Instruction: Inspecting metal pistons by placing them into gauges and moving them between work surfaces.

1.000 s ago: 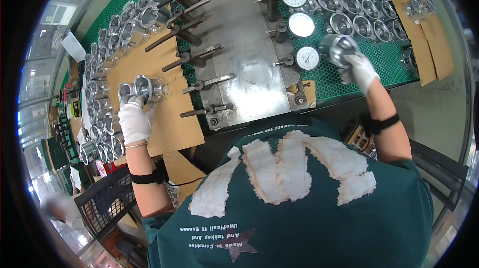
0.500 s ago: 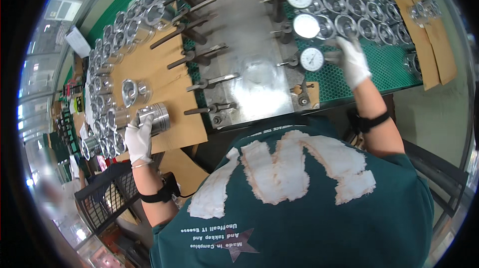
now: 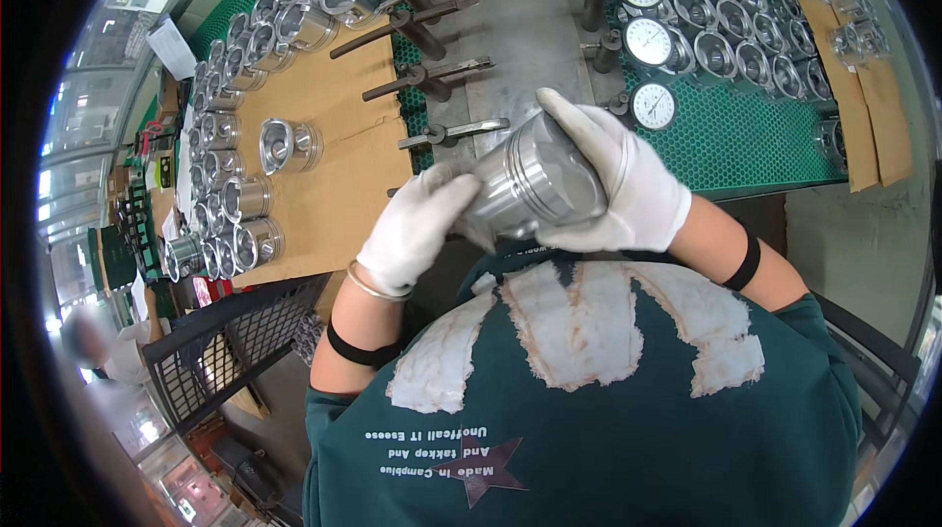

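Observation:
A shiny metal piston [image 3: 530, 174] with ring grooves lies tilted between my two white-gloved hands, above the near end of the steel plate [image 3: 520, 51]. My right hand [image 3: 628, 179] is wrapped around its flat crown end, thumb along the upper side. My left hand [image 3: 417, 223] grips the other end; its fingertips are smeared by motion and partly hidden. Nearest to the left hand, a piston [image 3: 257, 242] stands at the near end of the row on the cardboard [image 3: 339, 169]. Another piston [image 3: 289, 146] stands apart from that row.
Clamp arms on posts [image 3: 427, 80] line the plate's left side. Along its right side, dial gauges [image 3: 653, 105] are mounted on posts. Many pistons [image 3: 714, 53] crowd the green mat [image 3: 716, 149] at the right. A dark mesh rack [image 3: 226, 350] stands low at the left.
Both hands have come together in the middle around one piston. My left hand left the piston at the near left, which now appears in the row; my right hand came from beside the gauges.

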Demonstrator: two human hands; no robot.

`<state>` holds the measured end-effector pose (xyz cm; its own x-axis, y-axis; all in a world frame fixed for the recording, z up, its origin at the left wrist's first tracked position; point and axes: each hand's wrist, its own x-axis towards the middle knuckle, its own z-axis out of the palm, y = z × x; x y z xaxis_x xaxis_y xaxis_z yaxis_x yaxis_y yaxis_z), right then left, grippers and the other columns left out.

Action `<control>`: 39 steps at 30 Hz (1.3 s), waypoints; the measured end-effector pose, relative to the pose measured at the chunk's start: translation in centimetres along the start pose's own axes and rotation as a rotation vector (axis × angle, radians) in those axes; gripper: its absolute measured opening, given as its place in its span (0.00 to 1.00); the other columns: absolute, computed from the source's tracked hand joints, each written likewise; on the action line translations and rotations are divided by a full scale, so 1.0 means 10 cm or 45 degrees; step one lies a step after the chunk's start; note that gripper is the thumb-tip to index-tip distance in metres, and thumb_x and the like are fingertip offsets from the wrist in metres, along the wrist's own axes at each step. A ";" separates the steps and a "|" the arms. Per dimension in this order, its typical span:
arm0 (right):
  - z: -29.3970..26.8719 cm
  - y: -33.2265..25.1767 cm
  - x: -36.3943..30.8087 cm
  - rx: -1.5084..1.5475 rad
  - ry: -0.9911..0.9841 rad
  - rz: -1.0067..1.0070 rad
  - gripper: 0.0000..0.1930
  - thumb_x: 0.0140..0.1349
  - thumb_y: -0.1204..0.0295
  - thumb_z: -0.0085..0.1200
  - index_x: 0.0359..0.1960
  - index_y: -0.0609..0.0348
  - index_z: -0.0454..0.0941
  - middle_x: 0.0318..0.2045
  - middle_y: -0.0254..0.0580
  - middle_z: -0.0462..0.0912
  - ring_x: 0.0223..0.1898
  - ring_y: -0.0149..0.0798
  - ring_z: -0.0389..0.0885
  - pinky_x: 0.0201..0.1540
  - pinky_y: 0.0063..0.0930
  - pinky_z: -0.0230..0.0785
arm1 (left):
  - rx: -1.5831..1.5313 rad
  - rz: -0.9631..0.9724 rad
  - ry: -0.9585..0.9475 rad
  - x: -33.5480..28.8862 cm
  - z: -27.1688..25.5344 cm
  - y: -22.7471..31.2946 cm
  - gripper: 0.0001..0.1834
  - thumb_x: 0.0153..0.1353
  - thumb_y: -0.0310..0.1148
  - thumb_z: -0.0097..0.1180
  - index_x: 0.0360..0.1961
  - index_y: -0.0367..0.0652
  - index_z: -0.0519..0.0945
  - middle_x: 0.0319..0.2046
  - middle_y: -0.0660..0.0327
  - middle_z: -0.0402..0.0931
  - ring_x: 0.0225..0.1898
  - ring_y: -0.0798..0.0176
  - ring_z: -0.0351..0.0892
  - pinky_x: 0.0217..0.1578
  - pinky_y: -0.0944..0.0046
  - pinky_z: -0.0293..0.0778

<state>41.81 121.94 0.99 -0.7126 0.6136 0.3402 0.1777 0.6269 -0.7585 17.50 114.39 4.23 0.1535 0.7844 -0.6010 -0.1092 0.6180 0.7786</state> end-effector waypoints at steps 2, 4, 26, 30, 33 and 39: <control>-0.03 0.05 0.01 -0.272 -0.102 0.145 0.53 0.43 0.50 0.71 0.70 0.56 0.57 0.51 0.55 0.74 0.46 0.56 0.79 0.46 0.41 0.76 | 1.132 0.445 0.426 0.07 0.19 -0.03 0.28 0.57 0.28 0.58 0.60 0.37 0.71 0.33 0.51 0.79 0.30 0.53 0.82 0.34 0.59 0.78; 0.04 0.14 0.03 -0.443 -0.114 0.253 0.51 0.45 0.51 0.70 0.70 0.54 0.58 0.50 0.55 0.74 0.45 0.57 0.79 0.44 0.42 0.77 | 1.237 0.603 0.478 0.18 0.22 -0.12 0.33 0.54 0.30 0.62 0.63 0.38 0.68 0.39 0.51 0.79 0.37 0.49 0.81 0.39 0.55 0.77; 0.30 0.41 -0.42 0.673 -0.079 1.001 0.48 0.59 0.65 0.58 0.73 0.70 0.40 0.45 0.56 0.81 0.43 0.40 0.81 0.49 0.29 0.72 | 1.233 1.231 0.411 0.97 0.28 -0.25 0.49 0.45 0.37 0.75 0.67 0.44 0.61 0.58 0.45 0.68 0.54 0.40 0.74 0.53 0.51 0.74; 0.27 0.34 -0.37 0.776 -0.063 1.064 0.48 0.58 0.64 0.58 0.73 0.71 0.40 0.49 0.59 0.79 0.45 0.42 0.81 0.51 0.28 0.72 | 1.233 1.248 0.418 0.98 0.29 -0.26 0.50 0.44 0.36 0.75 0.67 0.45 0.61 0.58 0.45 0.67 0.55 0.40 0.73 0.54 0.51 0.74; 0.29 0.37 -0.38 0.705 -0.068 1.052 0.49 0.58 0.64 0.58 0.73 0.71 0.40 0.49 0.59 0.79 0.45 0.42 0.80 0.51 0.28 0.71 | 1.171 1.142 0.433 0.95 0.32 -0.23 0.49 0.40 0.29 0.75 0.66 0.44 0.64 0.60 0.49 0.69 0.61 0.44 0.69 0.61 0.52 0.69; 0.28 0.34 -0.32 0.751 -0.095 1.151 0.47 0.60 0.69 0.57 0.74 0.65 0.39 0.47 0.53 0.78 0.44 0.37 0.79 0.49 0.26 0.72 | 1.159 1.133 0.444 0.97 0.31 -0.23 0.48 0.41 0.29 0.74 0.65 0.43 0.65 0.60 0.50 0.70 0.61 0.45 0.70 0.60 0.53 0.69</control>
<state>42.81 120.77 -4.17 -0.5243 0.6897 -0.4993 0.3179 -0.3854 -0.8662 22.33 120.38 -2.84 0.0985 0.9583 0.2682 0.6754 -0.2623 0.6892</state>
